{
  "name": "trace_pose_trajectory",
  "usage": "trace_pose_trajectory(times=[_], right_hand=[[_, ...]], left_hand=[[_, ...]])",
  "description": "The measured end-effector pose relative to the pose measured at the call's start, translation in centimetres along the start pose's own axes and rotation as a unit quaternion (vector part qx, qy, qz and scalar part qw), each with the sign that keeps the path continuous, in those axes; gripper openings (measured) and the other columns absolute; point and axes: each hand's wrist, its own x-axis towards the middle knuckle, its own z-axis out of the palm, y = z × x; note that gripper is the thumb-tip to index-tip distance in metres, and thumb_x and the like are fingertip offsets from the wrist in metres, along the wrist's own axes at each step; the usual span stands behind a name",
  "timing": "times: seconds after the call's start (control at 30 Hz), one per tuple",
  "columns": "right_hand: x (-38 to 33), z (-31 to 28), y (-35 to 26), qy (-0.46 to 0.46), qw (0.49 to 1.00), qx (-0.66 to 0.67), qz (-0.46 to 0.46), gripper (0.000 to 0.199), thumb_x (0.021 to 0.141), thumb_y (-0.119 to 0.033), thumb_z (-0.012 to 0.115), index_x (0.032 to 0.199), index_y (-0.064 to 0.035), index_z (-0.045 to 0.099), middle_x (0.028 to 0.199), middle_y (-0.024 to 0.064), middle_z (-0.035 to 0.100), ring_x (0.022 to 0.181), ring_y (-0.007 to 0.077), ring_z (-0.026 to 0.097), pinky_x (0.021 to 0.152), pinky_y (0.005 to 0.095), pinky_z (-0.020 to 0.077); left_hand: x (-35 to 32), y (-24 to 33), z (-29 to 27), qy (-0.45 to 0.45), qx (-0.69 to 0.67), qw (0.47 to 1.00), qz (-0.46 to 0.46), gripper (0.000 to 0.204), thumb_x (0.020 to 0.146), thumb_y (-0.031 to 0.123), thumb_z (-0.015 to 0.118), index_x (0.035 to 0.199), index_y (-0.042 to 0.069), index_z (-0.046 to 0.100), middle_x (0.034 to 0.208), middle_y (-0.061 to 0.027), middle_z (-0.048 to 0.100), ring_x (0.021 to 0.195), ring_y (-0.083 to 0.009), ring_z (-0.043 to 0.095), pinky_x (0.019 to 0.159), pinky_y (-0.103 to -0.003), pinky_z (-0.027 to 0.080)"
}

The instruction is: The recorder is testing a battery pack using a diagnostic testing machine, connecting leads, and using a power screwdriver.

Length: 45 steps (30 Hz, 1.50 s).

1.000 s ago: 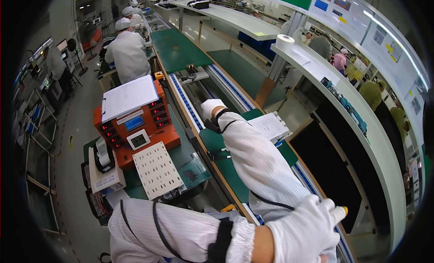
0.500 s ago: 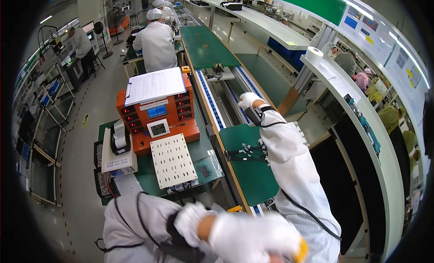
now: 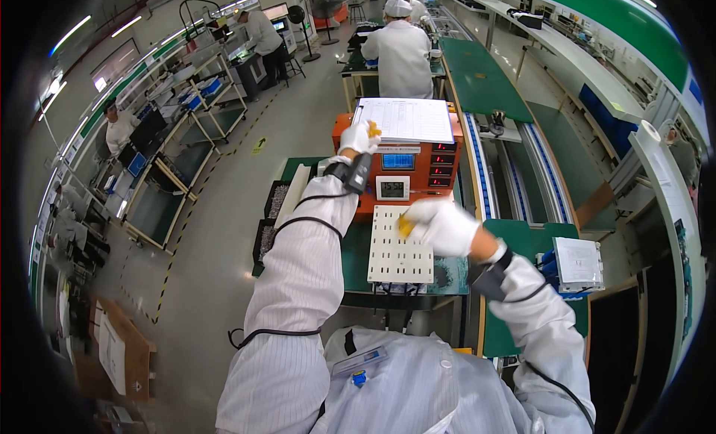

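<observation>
Factory floor, green-matted bench [image 3: 522, 236] beside a conveyor line. Your gloved left hand [image 3: 359, 138] rests curled on the near left corner of the white paper sheet [image 3: 406, 119] lying atop the orange box-shaped tester [image 3: 418, 169]. Your gloved right hand [image 3: 440, 225], fingers curled, touches the white perforated rectangular plate [image 3: 399, 247] just before the tester; whether it grips anything, cannot tell.

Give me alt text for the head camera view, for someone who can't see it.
A person in a white striped coat and white gloves reaches over a green workbench: the left hand touches the paper sheet on top of an orange machine, and the right hand rests over a white perforated tray. Other workers in white stand farther along the factory line.
</observation>
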Motion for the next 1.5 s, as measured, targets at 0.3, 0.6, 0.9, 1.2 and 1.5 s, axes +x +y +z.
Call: trace_pose_trajectory(times=[0.3, 0.6, 0.9, 1.2, 1.5], right_hand=[[-0.6, 18.4, -8.0, -0.112, 0.957, 0.241, -0.113, 0.030, 0.086, -0.020, 0.065, 0.109, -0.0009, 0.066, 0.097, 0.0211, 0.069, 0.089, 0.0337, 0.068, 0.081, 0.0352, 0.0529], [-0.3, 18.1, -7.0, 0.054, 0.968, -0.013, -0.245, 0.014, 0.073, -0.017, 0.064, 0.082, -0.0071, 0.063, 0.068, 0.0123, 0.061, 0.067, 0.0338, 0.063, 0.060, 0.0440, 0.0498], [-1.9, 15.9, -7.1, -0.273, 0.952, 0.045, -0.129, 0.030, 0.083, -0.026, 0.060, 0.104, -0.0053, 0.066, 0.096, 0.0177, 0.067, 0.088, 0.0387, 0.064, 0.078, 0.0458, 0.0512], [-6.8, 8.5, 8.5, -0.171, 0.958, -0.107, 0.205, 0.042, 0.086, -0.033, 0.055, 0.116, -0.0053, 0.065, 0.103, 0.0236, 0.068, 0.097, 0.0397, 0.065, 0.088, 0.0439, 0.0510], [-10.7, 8.7, 16.5, 0.019, 0.932, -0.072, 0.355, 0.040, 0.087, -0.026, 0.062, 0.117, 0.0008, 0.063, 0.108, 0.0237, 0.067, 0.100, 0.0387, 0.064, 0.089, 0.0397, 0.0509]], left_hand=[[-3.9, 11.8, -3.9, 0.079, -0.601, 0.795, -0.017, 0.038, 0.093, 0.043, 0.044, 0.105, 0.010, 0.059, 0.105, -0.0050, 0.063, 0.086, -0.0229, 0.060, 0.071, -0.043, 0.048], [-4.5, 11.9, -6.5, 0.106, -0.657, 0.746, 0.012, 0.043, 0.093, 0.050, 0.047, 0.106, 0.010, 0.060, 0.105, -0.0049, 0.062, 0.083, -0.0219, 0.060, 0.070, -0.044, 0.047], [-6.0, 12.1, -7.9, 0.040, -0.642, 0.759, 0.100, 0.046, 0.092, 0.046, 0.046, 0.105, 0.006, 0.064, 0.097, -0.0110, 0.065, 0.086, -0.0268, 0.059, 0.074, -0.046, 0.046], [-16.0, 1.1, -6.7, -0.120, 0.456, 0.806, 0.358, 0.020, 0.080, 0.022, 0.065, 0.092, 0.007, 0.068, 0.083, -0.0189, 0.065, 0.076, -0.0392, 0.063, 0.068, -0.044, 0.052], [-26.2, -12.6, -10.3, -0.262, 0.564, 0.777, 0.097, 0.029, 0.080, 0.032, 0.067, 0.094, 0.006, 0.069, 0.095, -0.0156, 0.065, 0.084, -0.0364, 0.064, 0.075, -0.045, 0.052]])
